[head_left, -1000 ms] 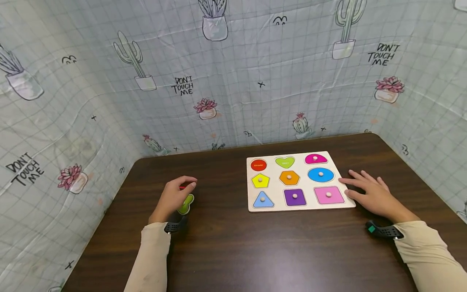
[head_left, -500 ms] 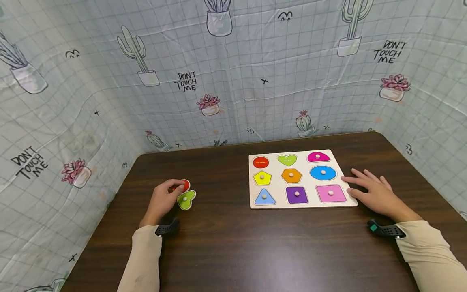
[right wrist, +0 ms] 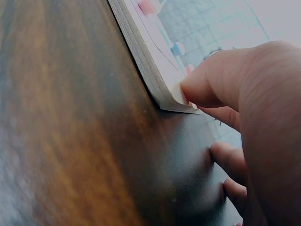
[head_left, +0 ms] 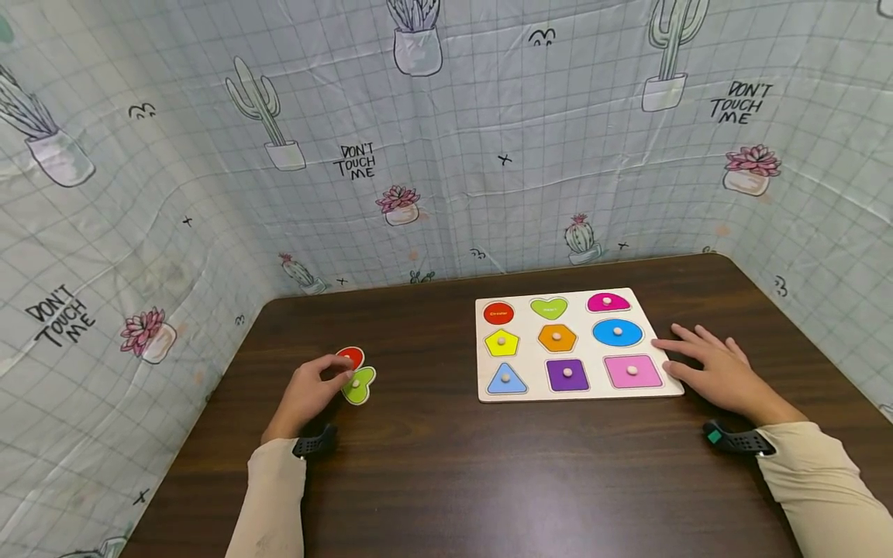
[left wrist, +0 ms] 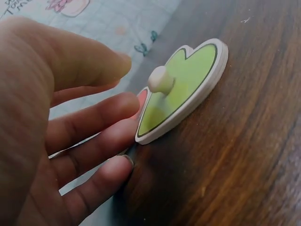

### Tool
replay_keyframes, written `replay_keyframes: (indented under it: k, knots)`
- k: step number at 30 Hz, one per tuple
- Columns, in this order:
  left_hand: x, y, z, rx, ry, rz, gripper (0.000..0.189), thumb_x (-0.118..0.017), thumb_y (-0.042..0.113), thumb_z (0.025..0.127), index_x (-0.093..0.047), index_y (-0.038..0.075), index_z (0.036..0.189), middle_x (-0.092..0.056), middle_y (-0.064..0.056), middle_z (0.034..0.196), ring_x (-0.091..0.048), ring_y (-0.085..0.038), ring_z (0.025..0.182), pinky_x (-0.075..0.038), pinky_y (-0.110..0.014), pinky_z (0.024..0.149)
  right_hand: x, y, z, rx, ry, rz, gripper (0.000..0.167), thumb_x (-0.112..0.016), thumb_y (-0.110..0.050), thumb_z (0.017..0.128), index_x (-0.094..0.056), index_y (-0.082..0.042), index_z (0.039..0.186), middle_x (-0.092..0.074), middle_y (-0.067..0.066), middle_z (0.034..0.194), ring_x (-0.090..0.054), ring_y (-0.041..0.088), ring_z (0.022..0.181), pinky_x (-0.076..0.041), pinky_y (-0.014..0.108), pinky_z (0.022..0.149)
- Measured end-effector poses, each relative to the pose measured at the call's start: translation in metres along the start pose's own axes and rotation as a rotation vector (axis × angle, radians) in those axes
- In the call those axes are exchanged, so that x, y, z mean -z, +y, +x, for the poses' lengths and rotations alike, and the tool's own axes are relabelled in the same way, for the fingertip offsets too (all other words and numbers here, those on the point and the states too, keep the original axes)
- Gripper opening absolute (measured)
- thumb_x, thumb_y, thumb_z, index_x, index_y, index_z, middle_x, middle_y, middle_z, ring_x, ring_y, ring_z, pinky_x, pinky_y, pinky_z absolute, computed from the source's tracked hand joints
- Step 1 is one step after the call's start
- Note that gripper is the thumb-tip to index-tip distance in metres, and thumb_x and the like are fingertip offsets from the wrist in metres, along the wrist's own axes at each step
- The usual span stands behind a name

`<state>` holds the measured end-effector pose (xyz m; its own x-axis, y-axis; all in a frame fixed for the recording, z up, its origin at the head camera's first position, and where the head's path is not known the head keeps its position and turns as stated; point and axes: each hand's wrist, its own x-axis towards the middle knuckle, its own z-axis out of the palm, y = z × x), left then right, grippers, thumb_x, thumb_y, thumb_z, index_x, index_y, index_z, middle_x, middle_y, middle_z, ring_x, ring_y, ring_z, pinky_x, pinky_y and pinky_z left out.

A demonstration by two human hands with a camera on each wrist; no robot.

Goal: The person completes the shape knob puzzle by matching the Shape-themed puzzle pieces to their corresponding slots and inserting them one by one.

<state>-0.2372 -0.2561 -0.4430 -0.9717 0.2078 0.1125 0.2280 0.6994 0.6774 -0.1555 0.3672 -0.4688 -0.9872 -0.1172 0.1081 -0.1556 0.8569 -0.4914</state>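
My left hand (head_left: 307, 395) hovers by a green heart-shaped puzzle piece (head_left: 358, 386) with a pale knob (left wrist: 161, 79), at the left of the table. Thumb and fingers are parted beside that knob and hold nothing. Behind the heart lies a red round puzzle piece (head_left: 352, 357), partly covered by the fingertips. To the right is a white wooden puzzle board (head_left: 526, 356) of coloured shapes, most with knobs. Spread fingers of my right hand (head_left: 718, 372) lie at its right edge, the thumb touching the board's near corner (right wrist: 176, 94).
On the board, a printed red circle (head_left: 498, 313) and a printed green heart (head_left: 549, 308) show no knobs. Brown tabletop (head_left: 432, 449) separates the loose pieces from the board. A cactus-print cloth (head_left: 446, 116) encloses the table's back and sides.
My left hand has drawn back to the left from over the two loose pieces, then lowered slightly toward the heart, uncovering more of both. My right hand keeps its place at the board.
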Motion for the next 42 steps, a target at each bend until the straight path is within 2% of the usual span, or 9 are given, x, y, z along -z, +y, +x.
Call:
replay_keyframes:
  k: [11, 17, 27, 29, 35, 42]
  knots:
    - [-0.0009, 0.0031, -0.0002, -0.003, -0.095, -0.043, 0.028, -0.073, 0.014, 0.092, -0.072, 0.004, 0.118, -0.069, -0.009, 0.105, -0.06, -0.026, 0.093, -0.051, -0.038, 0.082, -0.0011, -0.0003, 0.0003, 0.005, 0.01, 0.0, 0.047, -0.06, -0.032, 0.1, -0.058, -0.005, 0.139, -0.034, 0.033, 0.151, -0.015, 0.057, 0.142, 0.003, 0.077, 0.106]
    - [-0.0035, 0.0064, 0.001, -0.018, -0.149, -0.071, 0.03, -0.073, 0.018, 0.092, -0.072, 0.007, 0.12, -0.067, -0.006, 0.1, -0.059, -0.023, 0.09, -0.051, -0.037, 0.079, -0.0011, 0.0007, 0.0009, 0.003, 0.01, 0.001, 0.047, -0.06, -0.032, 0.1, -0.058, -0.005, 0.139, -0.034, 0.033, 0.152, -0.014, 0.057, 0.142, 0.004, 0.076, 0.106]
    - [-0.0062, 0.0078, 0.0031, -0.05, -0.236, -0.033, 0.031, -0.074, 0.024, 0.092, -0.071, 0.011, 0.121, -0.065, -0.004, 0.095, -0.058, -0.021, 0.088, -0.049, -0.037, 0.078, -0.0015, 0.0028, 0.0013, 0.008, 0.014, -0.009, 0.047, -0.06, -0.032, 0.1, -0.059, -0.005, 0.139, -0.034, 0.033, 0.152, -0.015, 0.057, 0.142, 0.003, 0.077, 0.106]
    - [-0.0054, 0.0075, 0.0031, -0.059, -0.253, -0.035, 0.031, -0.074, 0.025, 0.092, -0.071, 0.013, 0.12, -0.066, -0.004, 0.101, -0.058, -0.02, 0.09, -0.049, -0.037, 0.079, -0.0011, 0.0026, 0.0012, 0.008, 0.014, -0.007, 0.047, -0.06, -0.032, 0.1, -0.058, -0.005, 0.139, -0.034, 0.033, 0.152, -0.015, 0.057, 0.142, 0.003, 0.077, 0.106]
    - [-0.0041, 0.0068, 0.0034, -0.131, -0.308, -0.051, 0.027, -0.074, 0.02, 0.092, -0.073, 0.012, 0.117, -0.062, -0.009, 0.133, -0.061, -0.023, 0.099, -0.05, -0.041, 0.087, 0.0, 0.0022, 0.0014, 0.007, 0.012, -0.002, 0.047, -0.06, -0.031, 0.1, -0.058, -0.005, 0.139, -0.033, 0.033, 0.152, -0.014, 0.057, 0.142, 0.004, 0.077, 0.106]
    - [-0.0053, 0.0052, 0.0033, -0.169, -0.333, -0.055, 0.016, -0.072, 0.018, 0.093, -0.077, 0.014, 0.107, -0.06, -0.01, 0.136, -0.05, -0.035, 0.129, -0.044, -0.05, 0.1, -0.0014, 0.0028, 0.0014, 0.007, 0.01, -0.006, 0.047, -0.06, -0.032, 0.1, -0.058, -0.005, 0.139, -0.034, 0.033, 0.152, -0.014, 0.057, 0.142, 0.004, 0.077, 0.105]
